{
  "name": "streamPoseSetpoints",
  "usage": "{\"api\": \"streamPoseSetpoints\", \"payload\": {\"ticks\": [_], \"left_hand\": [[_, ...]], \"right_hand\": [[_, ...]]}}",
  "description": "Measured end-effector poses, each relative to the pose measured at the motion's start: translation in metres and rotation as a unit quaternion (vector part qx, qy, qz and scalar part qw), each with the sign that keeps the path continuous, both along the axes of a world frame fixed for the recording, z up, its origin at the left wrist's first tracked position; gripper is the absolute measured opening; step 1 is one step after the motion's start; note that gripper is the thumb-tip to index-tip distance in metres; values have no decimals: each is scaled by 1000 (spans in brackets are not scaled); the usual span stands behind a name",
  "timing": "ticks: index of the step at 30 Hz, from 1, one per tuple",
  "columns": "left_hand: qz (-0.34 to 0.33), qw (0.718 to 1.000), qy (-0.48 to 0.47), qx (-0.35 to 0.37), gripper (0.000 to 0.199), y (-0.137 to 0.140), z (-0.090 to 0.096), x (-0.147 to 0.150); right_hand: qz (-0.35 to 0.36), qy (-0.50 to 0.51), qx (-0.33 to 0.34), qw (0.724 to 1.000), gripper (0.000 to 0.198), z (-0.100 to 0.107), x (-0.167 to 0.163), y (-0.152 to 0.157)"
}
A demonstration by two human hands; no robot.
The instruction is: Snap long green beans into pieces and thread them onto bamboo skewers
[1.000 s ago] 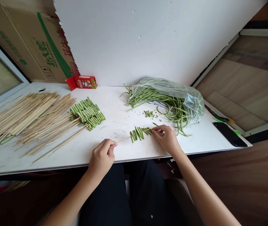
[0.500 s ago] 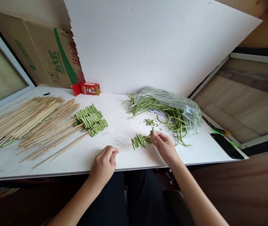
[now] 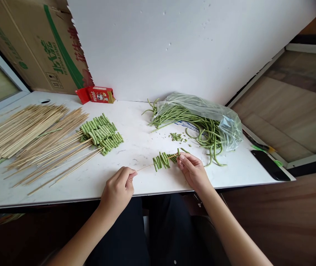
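Observation:
My left hand (image 3: 119, 186) pinches one end of a thin wooden skewer (image 3: 146, 167) just above the table's front edge. Several cut pieces of green bean (image 3: 161, 161) are threaded side by side along its middle. At the other end, my right hand (image 3: 192, 168) is closed on a short bean piece (image 3: 178, 152), which meets the skewer's tip. Whether the tip has gone through that piece is hard to see. Behind the skewer, more cut pieces (image 3: 172, 158) lie on the table, partly hidden by the right hand.
Finished bean skewers (image 3: 102, 133) are stacked left of centre, beside a big pile of bare skewers (image 3: 21, 129). Long beans (image 3: 202, 127) spill from a clear plastic bag (image 3: 231, 129). Bean trimmings (image 3: 176, 136) lie nearby. A red box (image 3: 101, 95) stands behind, and a black phone (image 3: 270, 165) lies far right.
The camera view has shifted slightly, so the table things sit a little higher. Both hands keep hold of the skewer and the bean piece, with little movement between them.

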State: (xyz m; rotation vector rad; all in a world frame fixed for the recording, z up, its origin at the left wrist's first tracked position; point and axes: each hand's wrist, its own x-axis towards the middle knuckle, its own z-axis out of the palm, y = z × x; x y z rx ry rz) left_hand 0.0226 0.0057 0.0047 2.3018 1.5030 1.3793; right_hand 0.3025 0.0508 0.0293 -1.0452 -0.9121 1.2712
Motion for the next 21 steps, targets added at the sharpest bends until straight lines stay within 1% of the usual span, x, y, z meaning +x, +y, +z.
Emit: {"api": "streamPoseSetpoints", "payload": {"ticks": [9, 14, 18, 21], "left_hand": [[-2, 1000, 12, 6, 22, 0, 1, -1], [-5, 1000, 10, 3, 23, -1, 2, -1], [-4, 1000, 10, 1, 21, -1, 1, -1], [-3, 1000, 9, 0, 21, -1, 1, -1]], "right_hand": [[2, 19, 7, 1000, 24, -1, -1, 1], [21, -11, 14, 1000, 26, 2, -2, 0], [14, -26, 9, 1000, 30, 3, -2, -1], [12, -21, 7, 1000, 29, 1, -1, 0]]}}
